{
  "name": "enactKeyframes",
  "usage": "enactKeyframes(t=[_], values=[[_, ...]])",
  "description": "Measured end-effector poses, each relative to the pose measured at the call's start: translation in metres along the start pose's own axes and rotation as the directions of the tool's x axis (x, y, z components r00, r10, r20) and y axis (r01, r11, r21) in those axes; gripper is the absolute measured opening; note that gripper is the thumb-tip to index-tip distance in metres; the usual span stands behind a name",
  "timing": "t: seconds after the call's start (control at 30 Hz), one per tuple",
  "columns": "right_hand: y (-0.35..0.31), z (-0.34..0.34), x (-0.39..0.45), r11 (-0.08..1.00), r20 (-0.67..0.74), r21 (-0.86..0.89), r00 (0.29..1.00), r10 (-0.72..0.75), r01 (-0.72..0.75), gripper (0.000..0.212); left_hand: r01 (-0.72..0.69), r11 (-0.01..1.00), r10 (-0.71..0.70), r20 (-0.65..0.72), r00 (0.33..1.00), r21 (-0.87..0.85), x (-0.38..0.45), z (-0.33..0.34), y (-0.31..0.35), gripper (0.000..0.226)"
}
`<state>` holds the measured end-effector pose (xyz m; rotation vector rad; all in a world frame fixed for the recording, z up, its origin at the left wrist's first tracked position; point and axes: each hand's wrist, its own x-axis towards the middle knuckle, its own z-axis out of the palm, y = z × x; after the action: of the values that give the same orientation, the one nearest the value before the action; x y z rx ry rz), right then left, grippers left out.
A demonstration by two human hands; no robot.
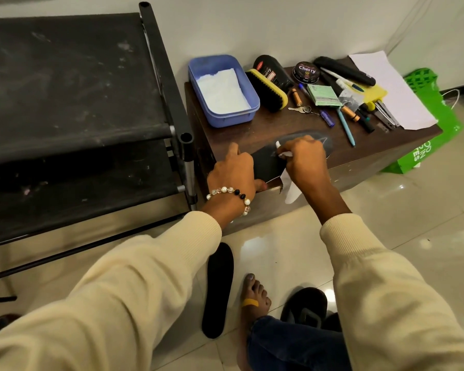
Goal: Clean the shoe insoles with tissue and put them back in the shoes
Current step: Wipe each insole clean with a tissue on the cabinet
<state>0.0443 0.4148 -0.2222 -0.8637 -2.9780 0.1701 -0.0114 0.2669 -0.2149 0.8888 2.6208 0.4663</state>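
Cluttered brown cabinet top [265,129], tiled floor [386,210].

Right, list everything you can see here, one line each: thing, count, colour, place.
insole on table: 1, black, front edge of table, under both hands
insole on floor: 1, black, on tiles by the foot
tissue: 1, white, in right hand
table: 1, dark brown, beside rack
tub: 1, blue, table's back left, white tissue inside
shoe brush: 1, yellow and black, right of tub
polish tin: 1, black, back of table
pens and small items: several, mixed, table's right half
paper sheet: 1, white, table's right edge
shoe rack: 1, black, left
bag: 1, green, right of table
shoe: 1, black, floor
left hand: holds insole
right hand: grips tissue
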Motion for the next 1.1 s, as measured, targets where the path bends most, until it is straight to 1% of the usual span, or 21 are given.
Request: enactKeyframes(t=[0.03,0.07,0.1,0.2,0.23,0.3,0.4,0.43,0.47,0.6,0.63,0.7,0.73,0.77,0.8,0.9,0.97,1.0,1.1], values=[[0.001,-0.001,0.000,0.999,-0.001,-0.019,0.999,0.044,-0.044,0.035,0.001,1.000,-0.001,0.002,1.000,0.001,0.000,0.000,0.000,0.052],[0.000,-0.001,0.000,0.998,-0.001,-0.027,0.999,0.055,-0.055,0.034,0.002,1.000,-0.002,0.002,1.000,-0.001,0.000,0.000,0.000,0.052],[-0.004,-0.001,0.000,0.999,0.007,-0.039,0.999,0.034,-0.033,0.033,0.004,1.000,-0.004,-0.001,1.000,-0.004,0.000,0.000,0.000,0.051],[-0.020,0.003,-0.001,0.985,0.051,-0.076,0.987,-0.151,0.154,0.033,0.004,1.000,-0.005,-0.020,1.000,-0.012,-0.001,0.002,-0.001,0.049],[-0.023,0.004,-0.001,0.980,0.060,-0.087,0.983,-0.172,0.177,0.033,0.003,1.000,-0.004,-0.024,1.000,-0.014,-0.001,0.002,-0.001,0.048],[-0.019,0.004,0.002,0.985,0.034,-0.094,0.989,-0.143,0.145,0.034,0.003,1.000,-0.003,-0.010,1.000,-0.018,-0.001,0.000,-0.001,0.048],[-0.008,0.004,0.004,0.994,-0.026,-0.104,0.999,-0.024,0.021,0.033,0.003,1.000,-0.003,0.009,1.000,-0.020,-0.001,-0.001,-0.001,0.050],[-0.008,0.004,0.004,0.994,-0.043,-0.105,0.999,-0.011,0.006,0.032,0.002,1.000,-0.002,0.007,1.000,-0.022,-0.002,-0.001,-0.001,0.049],[-0.012,0.004,0.003,0.995,-0.045,-0.100,0.999,-0.028,0.024,0.031,0.000,1.000,0.000,0.004,1.000,-0.023,-0.002,-0.001,-0.001,0.047],[-0.024,0.005,-0.001,0.983,0.067,-0.089,0.986,-0.154,0.160,0.034,-0.002,1.000,0.002,-0.009,1.000,-0.025,-0.002,-0.001,-0.002,0.045],[-0.020,0.005,0.001,0.985,0.066,-0.084,0.988,-0.142,0.147,0.035,-0.002,1.000,0.002,-0.010,1.000,-0.025,-0.002,-0.001,-0.002,0.045],[-0.011,0.004,0.006,0.993,0.025,-0.090,0.997,-0.078,0.080,0.035,-0.004,1.000,0.004,-0.003,1.000,-0.025,-0.002,-0.001,-0.001,0.046],[-0.006,0.005,0.009,0.997,0.016,-0.080,1.000,-0.012,0.013,0.033,-0.005,1.000,0.005,0.002,1.000,-0.026,-0.002,-0.001,-0.001,0.047],[-0.004,0.006,0.010,0.997,0.013,-0.040,0.998,0.061,-0.060,0.031,-0.004,1.000,0.004,0.006,1.000,-0.026,-0.002,-0.001,-0.001,0.048],[-0.003,0.009,0.010,0.997,-0.001,-0.002,0.997,0.083,-0.083,0.029,-0.003,1.000,0.003,0.008,1.000,-0.026,-0.002,-0.001,-0.001,0.048],[-0.016,0.016,0.009,0.993,-0.026,0.118,0.999,0.022,-0.019,0.030,-0.004,1.000,0.004,-0.008,1.000,-0.022,-0.003,0.000,-0.002,0.042],[-0.023,0.014,0.009,0.991,-0.007,0.088,0.995,-0.101,0.101,0.032,-0.006,1.000,0.006,-0.017,1.000,-0.017,-0.003,-0.001,-0.002,0.040],[-0.023,0.015,0.011,0.989,0.000,0.078,0.992,-0.124,0.124,0.034,-0.005,1.000,0.004,-0.015,1.000,-0.019,-0.003,-0.001,-0.002,0.041],[-0.008,0.008,0.016,0.997,-0.024,0.074,1.000,-0.014,0.016,0.036,-0.009,1.000,0.009,0.004,1.000,-0.022,-0.002,-0.001,-0.002,0.045]])
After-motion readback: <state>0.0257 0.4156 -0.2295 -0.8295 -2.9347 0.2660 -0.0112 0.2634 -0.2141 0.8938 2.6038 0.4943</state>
